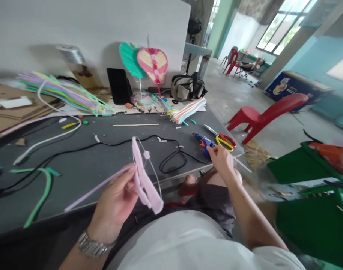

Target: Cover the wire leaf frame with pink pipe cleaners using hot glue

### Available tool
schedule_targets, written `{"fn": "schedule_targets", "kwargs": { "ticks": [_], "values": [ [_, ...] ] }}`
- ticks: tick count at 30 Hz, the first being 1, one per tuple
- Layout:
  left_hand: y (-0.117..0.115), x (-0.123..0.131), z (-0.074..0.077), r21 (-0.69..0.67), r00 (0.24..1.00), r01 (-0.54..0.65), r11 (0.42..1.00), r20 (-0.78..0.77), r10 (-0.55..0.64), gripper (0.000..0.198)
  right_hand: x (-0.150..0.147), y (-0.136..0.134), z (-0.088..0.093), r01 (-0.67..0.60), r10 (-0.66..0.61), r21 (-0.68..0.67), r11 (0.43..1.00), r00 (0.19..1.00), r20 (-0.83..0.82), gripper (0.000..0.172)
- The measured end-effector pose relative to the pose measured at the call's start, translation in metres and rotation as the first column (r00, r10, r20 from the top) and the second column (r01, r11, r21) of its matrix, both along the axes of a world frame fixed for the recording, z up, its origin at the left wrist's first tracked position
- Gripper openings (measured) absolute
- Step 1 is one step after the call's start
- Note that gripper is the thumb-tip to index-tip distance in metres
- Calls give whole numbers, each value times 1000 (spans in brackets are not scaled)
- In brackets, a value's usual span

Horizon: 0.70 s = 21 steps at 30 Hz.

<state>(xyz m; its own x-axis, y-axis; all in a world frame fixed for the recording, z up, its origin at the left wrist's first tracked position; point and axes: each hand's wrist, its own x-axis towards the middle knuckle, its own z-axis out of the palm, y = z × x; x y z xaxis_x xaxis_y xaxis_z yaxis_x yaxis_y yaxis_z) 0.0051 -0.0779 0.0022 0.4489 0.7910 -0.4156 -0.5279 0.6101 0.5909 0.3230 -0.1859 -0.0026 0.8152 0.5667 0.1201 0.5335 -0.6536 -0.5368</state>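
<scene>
My left hand (115, 198), with a metal watch on the wrist, pinches a pale pink pipe-cleaner piece (146, 183) above the table's front edge. A thin wire loop with a small pink tuft runs beside the fuzzy strips, and a long lilac stem (95, 190) sticks out to the left of the fingers. At the table's right front corner, my right hand (223, 161) has its fingers closed on the handle end of a blue hot glue gun (204, 142) that lies on the table. Scissors (226, 142) with red and yellow handles lie just beyond it.
A black cord (118, 143) crosses the grey table (89, 161). Bundles of pipe cleaners (64, 93), a phone (117, 86), two leaf- and heart-shaped crafts (153, 65) and a bag (187, 87) stand along the back. Right of the table are a red chair (261, 118) and green bins (309, 225).
</scene>
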Motion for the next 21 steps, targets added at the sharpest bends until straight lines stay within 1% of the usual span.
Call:
{"fn": "schedule_targets", "kwargs": {
  "ticks": [3, 5, 8, 10, 11, 12, 13, 14, 15, 16, 17, 19, 20, 21],
  "values": [
    [-2, 1, 8, -22, 999, 16, 1000, 29, -16, 13, 7, 18, -1, 17, -16, 7, 1000, 991, -134, 46],
    [-1, 1, 10, -52, 997, 23, 998, 75, -19, 12, 13, 27, 1, 12, -2, 35, 999, 964, -268, 47],
    [2, 0, 10, -108, 989, 6, 994, 150, 10, 11, 17, 27, 8, -1, 78, 159, 987, 876, -476, 40],
    [2, 1, 10, -144, 985, 14, 990, 171, 11, 15, 14, 20, 14, -17, 181, 277, 961, 797, -577, 35],
    [1, 2, 11, -164, 985, 37, 986, 173, -8, 18, 10, 16, 17, -29, 239, 330, 944, 750, -617, 33],
    [-1, 3, 13, -192, 984, 79, 978, 171, -46, 22, 5, 12, 19, -32, 290, 382, 924, 710, -642, 34],
    [-2, 5, 14, -215, 984, 84, 973, 175, -46, 25, -1, 8, 20, -36, 337, 425, 904, 670, -661, 36],
    [-3, 8, 15, -226, 983, 85, 970, 176, -45, 26, -8, 5, 20, -23, 395, 489, 872, 623, -676, 36],
    [-4, 10, 15, -236, 985, 81, 968, 166, -42, 26, -16, 2, 20, 27, 466, 573, 819, 551, -692, 31],
    [-4, 12, 14, -243, 988, 64, 968, 151, -27, 25, -25, 0, 20, 71, 496, 621, 781, 533, -685, 25],
    [-4, 14, 13, -245, 990, 53, 968, 138, -19, 23, -34, -3, 19, 93, 500, 644, 759, 552, -668, 23],
    [-3, 16, 9, -250, 994, 28, 968, 112, 1, 18, -55, -7, 18, 72, 502, 651, 756, 575, -646, 32],
    [-2, 17, 7, -252, 994, 26, 967, 105, 0, 17, -65, -8, 17, 40, 518, 647, 761, 563, -644, 37],
    [-1, 17, 5, -255, 995, 31, 966, 103, -4, 15, -75, -9, 16, -10, 544, 634, 773, 524, -655, 40]
  ]
}}
